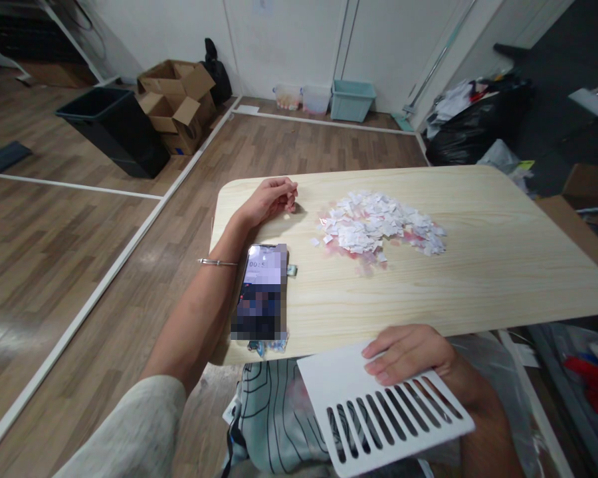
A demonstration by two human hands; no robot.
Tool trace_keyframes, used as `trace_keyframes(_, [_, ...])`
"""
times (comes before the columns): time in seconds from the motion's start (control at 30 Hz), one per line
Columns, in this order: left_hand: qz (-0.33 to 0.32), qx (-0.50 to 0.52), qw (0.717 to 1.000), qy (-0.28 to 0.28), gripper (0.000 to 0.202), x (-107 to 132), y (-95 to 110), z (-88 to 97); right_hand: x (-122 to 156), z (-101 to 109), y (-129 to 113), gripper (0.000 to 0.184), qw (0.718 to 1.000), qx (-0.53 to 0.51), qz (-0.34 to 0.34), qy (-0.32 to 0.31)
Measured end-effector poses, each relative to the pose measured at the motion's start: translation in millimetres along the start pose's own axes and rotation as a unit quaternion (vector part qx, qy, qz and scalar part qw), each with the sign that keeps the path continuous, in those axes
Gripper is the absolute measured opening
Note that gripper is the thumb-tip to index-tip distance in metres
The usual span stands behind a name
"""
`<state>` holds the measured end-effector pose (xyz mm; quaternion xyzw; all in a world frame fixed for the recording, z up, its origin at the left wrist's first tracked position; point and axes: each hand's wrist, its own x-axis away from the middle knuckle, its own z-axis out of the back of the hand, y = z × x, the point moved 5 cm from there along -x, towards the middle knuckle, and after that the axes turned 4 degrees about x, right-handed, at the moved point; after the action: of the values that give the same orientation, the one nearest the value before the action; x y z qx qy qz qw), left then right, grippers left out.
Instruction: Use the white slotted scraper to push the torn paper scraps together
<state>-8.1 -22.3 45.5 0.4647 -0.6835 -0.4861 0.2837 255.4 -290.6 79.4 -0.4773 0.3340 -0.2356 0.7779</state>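
My left hand (pixel 272 198) rests on the far left part of the pale wooden table (pixel 503 265), its fingers curled loosely together; whether it holds anything I cannot make out. A thin bracelet circles that wrist. My right hand (pixel 408 353) lies at the table's near edge, fingers wrapped over the top of a white slotted plastic panel (pixel 379 411) that sits over my lap. A heap of small white and pink paper scraps (pixel 379 226) lies mid-table, between the two hands. A phone (pixel 262 292) lies beside my left forearm.
On the wooden floor to the left stand a black bin (pixel 114 129) and open cardboard boxes (pixel 179 99). A teal tub (pixel 351 99) and clear containers sit by the far wall. Black rubbish bags (pixel 473 126) and clutter crowd the right side.
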Motion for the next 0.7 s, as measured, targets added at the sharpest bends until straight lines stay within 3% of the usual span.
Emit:
trace_keyframes(0.47, [0.006, 0.002, 1.0, 0.006, 0.026, 0.3, 0.3, -1.0, 1.1, -1.6, 6.4, 0.03, 0.999, -0.001, 0.022, -0.023])
trace_keyframes(0.63, [-0.001, 0.013, 1.0, -0.007, 0.024, -0.9, 0.0, 0.0, 0.0, 1.8, -0.7, 0.032, 0.999, -0.029, 0.014, 0.016])
trace_keyframes(0.7, [0.002, 0.011, 1.0, -0.005, 0.025, -0.9, 0.1, 0.0, 6.9, 5.5, 2.7, 0.036, 0.996, -0.003, -0.024, 0.081])
